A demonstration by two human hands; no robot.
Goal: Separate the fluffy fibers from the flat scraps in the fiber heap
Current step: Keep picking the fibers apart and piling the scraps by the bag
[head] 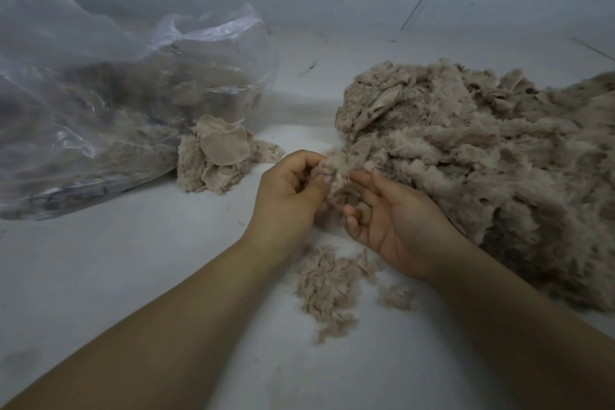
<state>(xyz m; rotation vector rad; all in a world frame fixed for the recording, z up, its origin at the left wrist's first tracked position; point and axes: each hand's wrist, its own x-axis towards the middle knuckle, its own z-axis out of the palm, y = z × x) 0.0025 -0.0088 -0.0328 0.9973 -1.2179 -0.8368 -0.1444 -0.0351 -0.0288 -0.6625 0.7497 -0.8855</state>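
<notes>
A big heap of beige fluffy fibers (pixel 482 150) fills the right side of the grey floor. At its left edge my left hand (pixel 289 190) pinches a fluffy tuft (pixel 334 165) between thumb and curled fingers. My right hand (pixel 386 220) lies palm up just right of it, fingers loosely bent, fingertips touching the same tuft. A small pile of flat round scraps (pixel 221 150) on fluffy bits sits to the left. Loose pulled fibers (pixel 327 286) lie on the floor below my hands.
A large clear plastic bag (pixel 100 103) holding more beige fibers lies at the left, its mouth open toward the scrap pile. A grey wall runs across the back. A small tuft (pixel 397 296) lies near my right wrist.
</notes>
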